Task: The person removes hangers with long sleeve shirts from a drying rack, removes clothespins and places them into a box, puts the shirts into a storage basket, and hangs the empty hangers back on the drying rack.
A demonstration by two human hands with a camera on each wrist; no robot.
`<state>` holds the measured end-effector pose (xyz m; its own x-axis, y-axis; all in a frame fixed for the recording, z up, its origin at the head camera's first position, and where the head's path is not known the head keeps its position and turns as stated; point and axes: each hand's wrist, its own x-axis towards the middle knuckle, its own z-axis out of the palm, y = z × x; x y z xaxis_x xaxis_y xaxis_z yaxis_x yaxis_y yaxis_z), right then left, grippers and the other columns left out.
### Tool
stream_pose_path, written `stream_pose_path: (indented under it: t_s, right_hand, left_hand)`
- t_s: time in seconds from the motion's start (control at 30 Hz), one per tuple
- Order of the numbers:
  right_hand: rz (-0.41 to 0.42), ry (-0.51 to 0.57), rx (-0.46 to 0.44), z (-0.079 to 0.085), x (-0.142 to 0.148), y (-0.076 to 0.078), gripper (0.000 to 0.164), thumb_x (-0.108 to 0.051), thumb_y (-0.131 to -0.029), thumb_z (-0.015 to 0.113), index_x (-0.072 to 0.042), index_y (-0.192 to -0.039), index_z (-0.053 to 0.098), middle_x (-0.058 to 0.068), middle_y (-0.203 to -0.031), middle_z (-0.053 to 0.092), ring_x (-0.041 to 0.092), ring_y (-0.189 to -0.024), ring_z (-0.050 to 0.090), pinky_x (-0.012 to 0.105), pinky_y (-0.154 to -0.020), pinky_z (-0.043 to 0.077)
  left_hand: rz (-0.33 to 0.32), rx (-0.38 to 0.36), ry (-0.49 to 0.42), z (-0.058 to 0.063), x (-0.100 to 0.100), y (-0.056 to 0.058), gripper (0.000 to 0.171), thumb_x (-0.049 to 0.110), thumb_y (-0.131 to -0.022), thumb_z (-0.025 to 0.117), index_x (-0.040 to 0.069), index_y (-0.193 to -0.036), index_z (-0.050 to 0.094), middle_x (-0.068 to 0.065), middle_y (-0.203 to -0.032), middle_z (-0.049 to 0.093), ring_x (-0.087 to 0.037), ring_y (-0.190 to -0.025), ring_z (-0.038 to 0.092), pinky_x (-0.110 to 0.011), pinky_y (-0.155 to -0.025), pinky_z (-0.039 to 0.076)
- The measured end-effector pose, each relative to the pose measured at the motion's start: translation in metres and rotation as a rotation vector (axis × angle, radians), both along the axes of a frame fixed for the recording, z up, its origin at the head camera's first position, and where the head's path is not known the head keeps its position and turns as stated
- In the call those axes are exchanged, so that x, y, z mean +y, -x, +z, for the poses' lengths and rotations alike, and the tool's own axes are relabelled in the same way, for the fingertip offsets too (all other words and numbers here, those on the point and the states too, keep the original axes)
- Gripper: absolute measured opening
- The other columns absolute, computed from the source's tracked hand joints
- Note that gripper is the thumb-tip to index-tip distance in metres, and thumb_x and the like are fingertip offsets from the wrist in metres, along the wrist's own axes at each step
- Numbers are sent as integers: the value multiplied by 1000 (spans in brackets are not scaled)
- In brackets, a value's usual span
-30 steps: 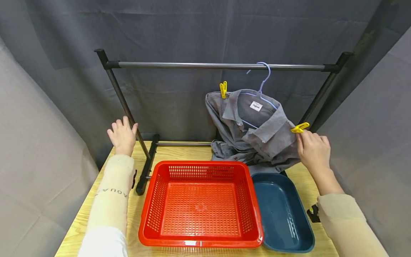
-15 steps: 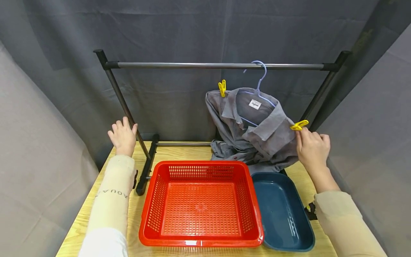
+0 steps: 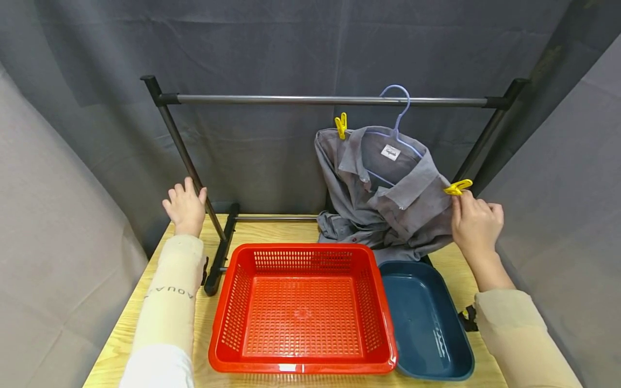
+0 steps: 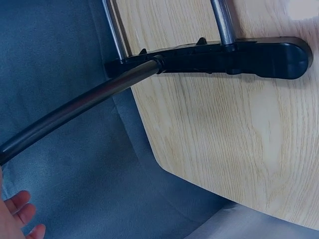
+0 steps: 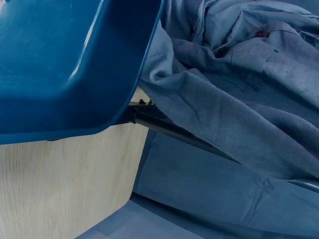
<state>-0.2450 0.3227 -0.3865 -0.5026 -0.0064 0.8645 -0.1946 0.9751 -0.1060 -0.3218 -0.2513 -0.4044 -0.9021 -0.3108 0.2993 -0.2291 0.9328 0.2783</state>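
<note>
A grey collared shirt (image 3: 412, 202) is on a lilac clothes hanger (image 3: 404, 110), whose hook loops over the rail of a clothes rack (image 3: 271, 99). One yellow clothespin (image 3: 341, 125) clips the shirt's left shoulder in view, and a second yellow clothespin (image 3: 458, 187) sits at the other shoulder. Just below that second pin, my right hand (image 3: 477, 223) pinches the shirt's shoulder, curled fingers facing away. My left hand (image 3: 186, 207) is beside the rack's left post with fingers spread and nothing held; its thumb is close to the post. Fingertips (image 4: 25, 214) show in the left wrist view.
A red perforated basket (image 3: 303, 362) stands at the front of the wooden table (image 3: 276, 231). Right of it lies a dark blue basin (image 3: 422, 323), beneath the shirt's hem. The rack's left foot (image 3: 222, 253) rests behind the basket. Grey curtains enclose the sides and back.
My right hand has shifted slightly right and up, and the shirt's top with both clothespins has risen. The hanger's hook has swung to the right and stands higher over the rail. My left hand stays put.
</note>
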Motion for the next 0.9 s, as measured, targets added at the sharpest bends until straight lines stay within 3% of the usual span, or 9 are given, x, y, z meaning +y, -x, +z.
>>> stream_pose_path:
  t_s: [0.43,0.9]
  right_hand:
    - [-46,76,11,4,2,-2,25,-18,-94,41,4,-96,53,23,-56,49,39,-48,47,51,-64,34]
    - [-9,121,117,4,7,-8,25,-16,-90,42,7,-87,53,25,-56,50,41,-47,45,50,-63,33]
  left_hand:
    - [1,-2,-11,0,1,-1,51,39,-97,37,5,-135,28,-28,-125,38,-44,-113,33,-57,-87,28]
    - [1,-1,-24,0,1,-1,50,38,-97,37,5,-134,28,-28,-124,39,-44,-113,33,-57,-87,28]
